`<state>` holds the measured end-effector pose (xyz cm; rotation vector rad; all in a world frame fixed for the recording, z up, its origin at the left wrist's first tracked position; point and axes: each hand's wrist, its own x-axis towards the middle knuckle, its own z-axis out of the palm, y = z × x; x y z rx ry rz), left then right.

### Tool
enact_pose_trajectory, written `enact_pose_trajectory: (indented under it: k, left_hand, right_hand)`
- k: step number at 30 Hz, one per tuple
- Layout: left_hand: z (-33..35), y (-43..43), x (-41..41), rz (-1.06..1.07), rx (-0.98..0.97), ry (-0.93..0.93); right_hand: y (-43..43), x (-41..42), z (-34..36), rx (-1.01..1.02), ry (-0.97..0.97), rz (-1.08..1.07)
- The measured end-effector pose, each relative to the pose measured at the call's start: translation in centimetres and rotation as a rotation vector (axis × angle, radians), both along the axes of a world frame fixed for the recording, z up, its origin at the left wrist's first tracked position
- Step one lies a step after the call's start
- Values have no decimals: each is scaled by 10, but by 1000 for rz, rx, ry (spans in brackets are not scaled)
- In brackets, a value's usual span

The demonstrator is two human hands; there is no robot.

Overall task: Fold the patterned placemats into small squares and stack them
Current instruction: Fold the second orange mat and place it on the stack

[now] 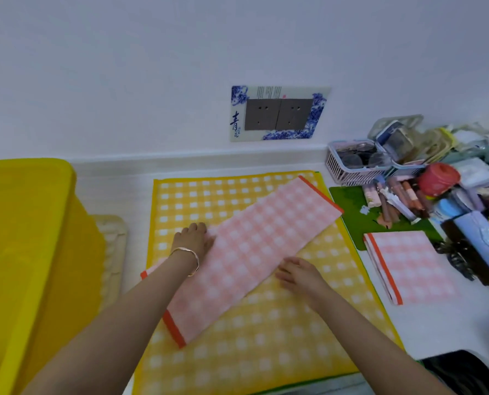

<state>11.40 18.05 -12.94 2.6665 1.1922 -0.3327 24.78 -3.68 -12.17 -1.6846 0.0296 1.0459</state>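
A pink checked placemat [252,246], folded into a long strip, lies slantwise on a yellow placemat [266,352] on the bench [431,326]. The left hand [193,238] and right hand [300,273] press its long edges, fingers flat. Likely thin, limp, light — best lifted by its orange-trimmed ends.

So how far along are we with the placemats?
One pink placemat already lies folded to the right. The left hand and right hand press a pink strip, folded lengthwise only. It still needs squaring and stacking; the yellow placemat beneath lies unfolded.
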Motion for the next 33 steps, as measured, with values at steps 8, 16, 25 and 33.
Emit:
enact_pose_trajectory:
  k: [8,16,25,33]
  left_hand:
    - [-4,-88,-29,95,-297,-248]
    - [-5,-155,-36,117,-398,-448]
    - [-20,-142,-66,-261,7,-352]
    - [-21,-113,-76,-612,194,-63]
  right_hand:
    - [-21,36,7,75,-84,53]
    - [-54,63,2,131,-155,203]
    - [-106,78,-15,-36,-881,803]
    - [-118,73,-38,242,-1884,1328]
